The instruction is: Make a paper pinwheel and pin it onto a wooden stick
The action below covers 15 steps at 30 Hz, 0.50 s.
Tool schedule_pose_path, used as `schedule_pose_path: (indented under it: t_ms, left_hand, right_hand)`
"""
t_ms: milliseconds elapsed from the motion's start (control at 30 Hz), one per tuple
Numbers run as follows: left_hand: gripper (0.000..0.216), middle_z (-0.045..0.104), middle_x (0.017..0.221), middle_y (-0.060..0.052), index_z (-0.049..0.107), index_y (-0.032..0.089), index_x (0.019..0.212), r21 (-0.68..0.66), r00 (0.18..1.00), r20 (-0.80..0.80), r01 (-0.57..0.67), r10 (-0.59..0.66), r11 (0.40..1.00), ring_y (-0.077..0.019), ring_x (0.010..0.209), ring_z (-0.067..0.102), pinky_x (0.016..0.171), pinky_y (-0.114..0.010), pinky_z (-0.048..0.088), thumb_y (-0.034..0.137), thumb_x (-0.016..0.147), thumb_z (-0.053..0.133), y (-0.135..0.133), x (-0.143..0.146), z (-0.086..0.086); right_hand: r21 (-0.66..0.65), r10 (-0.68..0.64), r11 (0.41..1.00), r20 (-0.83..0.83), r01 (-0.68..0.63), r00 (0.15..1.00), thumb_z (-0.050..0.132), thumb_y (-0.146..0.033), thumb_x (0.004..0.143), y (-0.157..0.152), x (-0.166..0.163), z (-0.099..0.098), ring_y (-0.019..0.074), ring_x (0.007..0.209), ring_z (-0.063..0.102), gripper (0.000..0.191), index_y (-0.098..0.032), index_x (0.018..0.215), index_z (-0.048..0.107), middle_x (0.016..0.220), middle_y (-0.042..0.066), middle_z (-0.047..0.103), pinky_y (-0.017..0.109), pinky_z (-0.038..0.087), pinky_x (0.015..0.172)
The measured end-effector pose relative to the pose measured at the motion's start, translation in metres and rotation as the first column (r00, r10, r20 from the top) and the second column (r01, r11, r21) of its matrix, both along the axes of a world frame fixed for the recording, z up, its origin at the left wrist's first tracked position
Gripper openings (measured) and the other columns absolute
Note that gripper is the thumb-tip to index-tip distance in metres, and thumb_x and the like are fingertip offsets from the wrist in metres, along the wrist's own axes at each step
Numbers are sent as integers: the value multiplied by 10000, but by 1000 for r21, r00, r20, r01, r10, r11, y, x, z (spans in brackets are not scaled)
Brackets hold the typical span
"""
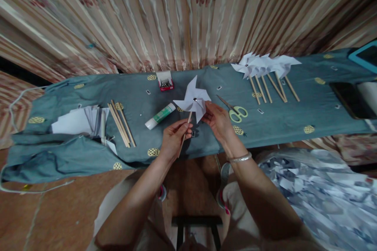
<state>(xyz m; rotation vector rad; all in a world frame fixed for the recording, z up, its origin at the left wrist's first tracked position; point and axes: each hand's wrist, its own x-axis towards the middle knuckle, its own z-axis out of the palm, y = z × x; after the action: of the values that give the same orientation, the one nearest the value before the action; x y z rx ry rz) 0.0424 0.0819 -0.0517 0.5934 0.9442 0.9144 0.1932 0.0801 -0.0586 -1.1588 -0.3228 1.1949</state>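
Note:
A white paper pinwheel (198, 95) with a silvery pin at its centre stands tilted in front of me, over the cloth. My left hand (174, 138) is closed around its wooden stick (185, 135), below the blades. At the right blade, my right hand (218, 119) has its fingertips on the paper edge, some of them hidden behind it. Just left of the pinwheel lies a white and green glue tube (160, 116). Behind that is a small open red box (165, 82) of metal pins. Scissors (237, 113) with pale green handles rest beside my right hand.
Several finished pinwheels (265, 66) lie in a row at the back right. Loose wooden sticks (119, 125) and stacked white paper (75, 121) are on the left of the green cloth (141, 98). A dark phone (343, 100) sits far right; a bag of paper pieces (321, 192) stands below.

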Motion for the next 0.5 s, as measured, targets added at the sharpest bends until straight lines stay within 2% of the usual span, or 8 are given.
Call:
schedule_pose_path:
  t_ms: [100, 233, 333, 500]
  left_hand:
    - [394, 729, 720, -23, 789, 120, 830, -1, 1000, 5, 13, -13, 1000, -49, 562, 595, 516, -141, 514, 282, 507, 947, 0, -1, 0]
    - [389, 730, 722, -26, 790, 122, 825, 2, 1000, 4, 15, -15, 1000, -50, 564, 597, 514, -140, 518, 282, 509, 949, 0, -2, 0]
    - [405, 731, 714, -26, 791, 126, 809, -7, 1000, 8, 26, -26, 1000, -51, 559, 598, 509, -139, 520, 295, 483, 961, -1, -2, 0]
    - [421, 736, 715, -23, 795, 135, 797, -18, 1000, 11, 15, -14, 1000, -49, 556, 600, 506, -136, 518, 307, 454, 970, -1, -2, 0]
  right_hand:
    - [34, -39, 999, 51, 37, 998, 838, -460, 636, 5, 8, -5, 136, 731, 650, 329, -253, 834, 676, 816, -35, 717, 257, 520, 642]
    - [58, -117, 992, 46, 114, 992, 845, -449, 611, 14, 20, -8, 147, 781, 673, 376, -263, 887, 670, 869, -31, 715, 273, 537, 675]
    - [108, -133, 987, 142, 118, 981, 836, -466, 615, 22, 27, -9, 161, 804, 677, 397, -268, 934, 706, 886, -19, 722, 295, 537, 708]
    - [129, -89, 990, 311, 51, 946, 860, -466, 574, 26, 33, -10, 149, 668, 630, 325, -233, 779, 762, 723, -13, 720, 295, 518, 647]
